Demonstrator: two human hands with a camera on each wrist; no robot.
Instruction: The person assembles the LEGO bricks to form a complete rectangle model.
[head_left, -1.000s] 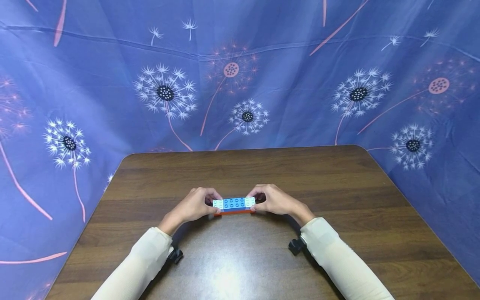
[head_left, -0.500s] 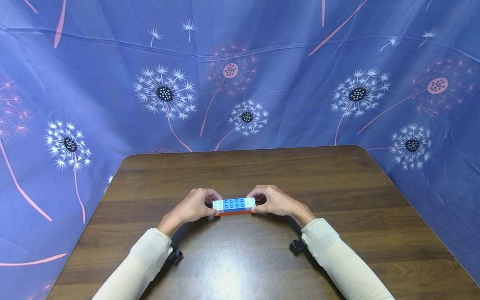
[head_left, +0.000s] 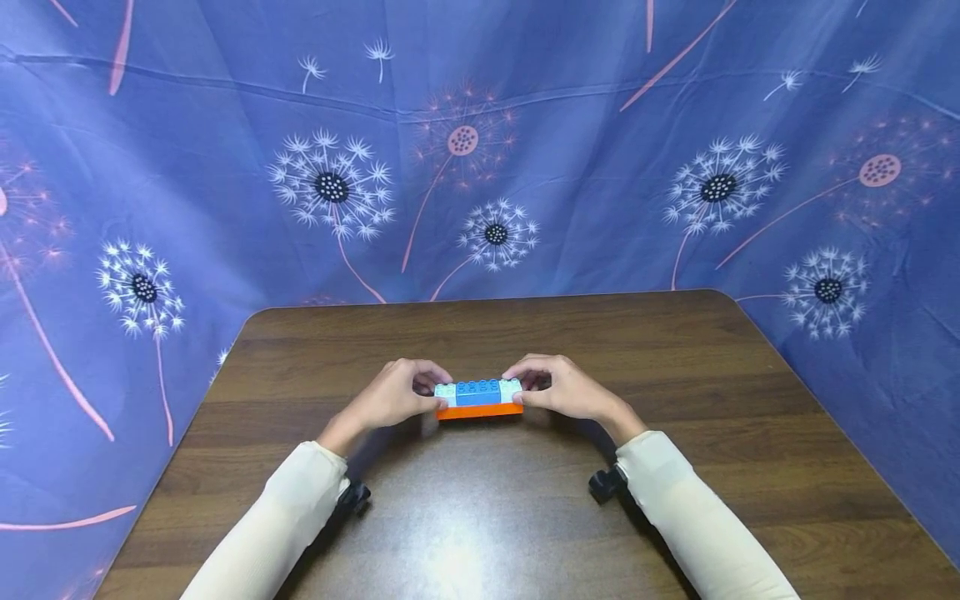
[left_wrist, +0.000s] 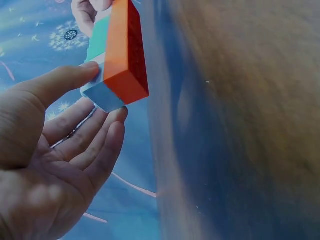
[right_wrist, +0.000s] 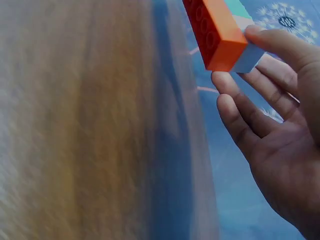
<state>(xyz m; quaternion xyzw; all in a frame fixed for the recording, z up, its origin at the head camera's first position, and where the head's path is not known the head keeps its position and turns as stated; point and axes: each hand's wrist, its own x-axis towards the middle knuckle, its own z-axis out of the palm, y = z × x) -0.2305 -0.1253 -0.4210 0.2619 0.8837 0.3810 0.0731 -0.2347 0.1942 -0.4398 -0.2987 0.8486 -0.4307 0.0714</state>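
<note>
A long orange toy building brick (head_left: 480,411) bears a blue brick (head_left: 478,398) in its middle and a pale brick at each end, the left one (head_left: 447,391) and the right one (head_left: 510,388). My left hand (head_left: 393,393) pinches the left end between thumb and fingers. At the right end, my right hand (head_left: 567,387) pinches likewise. The joined bricks are off the table. Hollow tubes on the underside of the orange brick (right_wrist: 225,32) show in the right wrist view. In the left wrist view the thumb presses the pale end brick (left_wrist: 102,92).
Beneath the hands spreads a brown wood-grain table (head_left: 480,525), with a bright glare near its front. A blue cloth (head_left: 585,192) with dandelion prints hangs behind it. Small black cameras sit under the left cuff (head_left: 354,497) and the right cuff (head_left: 604,483).
Both hands have raised the joined bricks and shifted them slightly to the right. The bricks have tilted, so more of the orange front side shows.
</note>
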